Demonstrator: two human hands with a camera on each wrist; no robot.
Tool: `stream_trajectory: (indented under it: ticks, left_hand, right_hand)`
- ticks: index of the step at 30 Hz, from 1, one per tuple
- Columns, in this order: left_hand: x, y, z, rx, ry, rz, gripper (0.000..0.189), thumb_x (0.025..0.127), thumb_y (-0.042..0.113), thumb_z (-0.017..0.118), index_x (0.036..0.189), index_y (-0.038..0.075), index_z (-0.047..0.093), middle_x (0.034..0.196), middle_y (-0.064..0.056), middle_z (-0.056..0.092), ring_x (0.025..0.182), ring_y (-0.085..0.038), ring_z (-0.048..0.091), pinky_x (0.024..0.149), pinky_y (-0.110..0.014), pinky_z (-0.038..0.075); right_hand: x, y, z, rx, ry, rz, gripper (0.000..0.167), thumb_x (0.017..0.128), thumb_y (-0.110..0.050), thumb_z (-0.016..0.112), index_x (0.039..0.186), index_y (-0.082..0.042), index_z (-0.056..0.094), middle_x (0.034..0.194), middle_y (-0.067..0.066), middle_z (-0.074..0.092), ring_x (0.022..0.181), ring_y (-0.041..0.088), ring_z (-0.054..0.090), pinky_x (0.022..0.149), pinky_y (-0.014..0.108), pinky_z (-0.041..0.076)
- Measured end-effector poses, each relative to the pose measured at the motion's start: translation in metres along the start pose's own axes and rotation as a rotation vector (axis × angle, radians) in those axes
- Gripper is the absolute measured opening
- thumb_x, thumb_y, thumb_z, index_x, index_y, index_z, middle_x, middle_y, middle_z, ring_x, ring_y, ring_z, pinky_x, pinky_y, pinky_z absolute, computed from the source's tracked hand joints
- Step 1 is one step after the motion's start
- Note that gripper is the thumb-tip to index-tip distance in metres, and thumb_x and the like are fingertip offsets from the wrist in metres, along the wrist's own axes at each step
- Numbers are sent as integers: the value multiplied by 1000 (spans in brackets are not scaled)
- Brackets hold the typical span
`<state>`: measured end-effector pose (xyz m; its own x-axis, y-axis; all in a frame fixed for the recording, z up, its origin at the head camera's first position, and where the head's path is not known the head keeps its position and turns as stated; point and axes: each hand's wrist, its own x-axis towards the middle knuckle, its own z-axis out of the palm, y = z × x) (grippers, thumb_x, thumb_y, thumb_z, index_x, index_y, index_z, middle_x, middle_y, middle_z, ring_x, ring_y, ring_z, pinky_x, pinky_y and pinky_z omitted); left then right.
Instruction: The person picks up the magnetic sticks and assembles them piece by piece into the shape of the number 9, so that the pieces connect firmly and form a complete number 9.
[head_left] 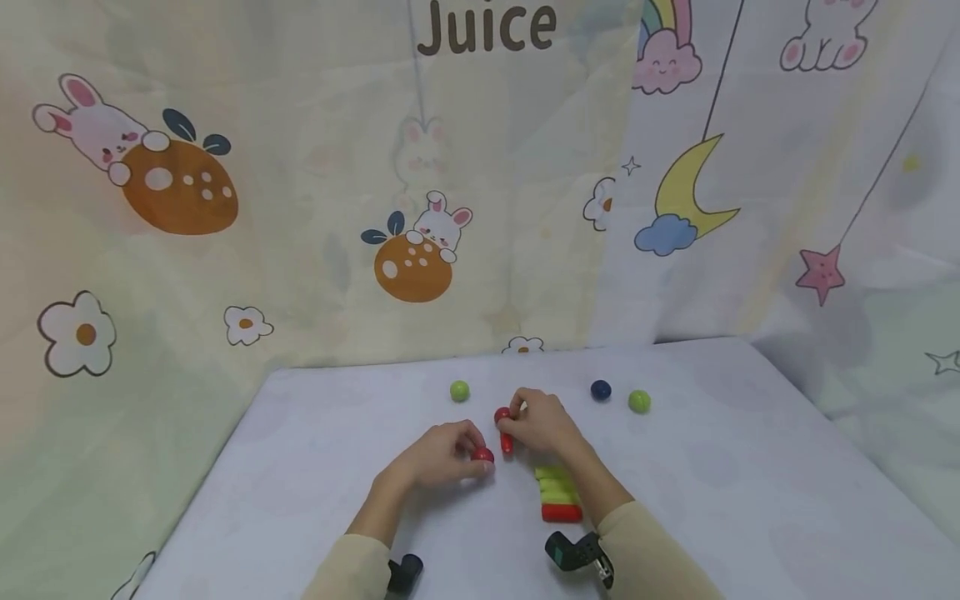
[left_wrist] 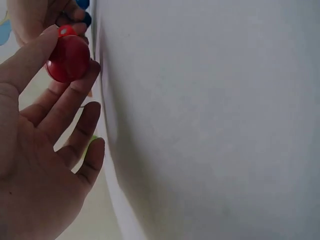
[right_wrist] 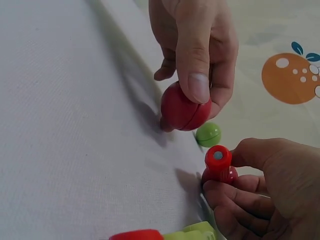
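Note:
My left hand (head_left: 438, 457) pinches a shiny red ball (head_left: 483, 455) between thumb and fingers, with a seam line showing on the ball (right_wrist: 177, 112). To its right and slightly farther off, my right hand (head_left: 546, 423) grips a short red rod (head_left: 507, 443) near a second red ball (head_left: 502, 413). In the right wrist view the rod (right_wrist: 218, 156) points its silvery round tip at the camera, and the ball (right_wrist: 233, 175) sits at its far end, partly hidden by fingers. In the head view, a small gap separates the left hand's ball from the rod.
Several yellow-green rods (head_left: 555, 485) and a red rod (head_left: 561, 512) lie side by side under the right forearm. Farther back on the white table (head_left: 315, 433) are a green ball (head_left: 460, 391), a dark blue ball (head_left: 601, 390) and another green ball (head_left: 639, 401). A printed curtain (head_left: 315, 275) hangs behind.

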<state>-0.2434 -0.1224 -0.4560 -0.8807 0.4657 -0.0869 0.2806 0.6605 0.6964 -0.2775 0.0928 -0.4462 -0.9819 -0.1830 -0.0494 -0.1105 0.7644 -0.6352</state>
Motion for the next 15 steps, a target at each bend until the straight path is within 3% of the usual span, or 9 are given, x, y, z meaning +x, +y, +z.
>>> stream_trajectory:
  ticks: [6,12,15]
  left_hand:
    - [-7,6,2,31,-26,14,22,89,38,78,102,26,65,92,12,67,88,-10,59,77,-31,51]
    - [-8,12,0,34,9,46,19,90,37,79,103,31,67,93,10,64,90,-11,58,76,-31,50]
    - [-8,15,2,23,-3,64,19,88,37,80,104,33,71,91,12,65,89,-10,59,75,-30,50]
  right_hand:
    - [-4,1,0,29,-6,10,18,89,-30,74,85,-15,65,76,1,62,66,17,56,57,28,45]
    - [-1,-1,-4,45,1,5,19,90,-32,74,84,-15,68,79,2,62,72,19,56,60,28,45]
    - [-2,0,-4,36,-4,7,20,90,-32,76,84,-14,69,77,2,62,72,19,55,60,28,44]
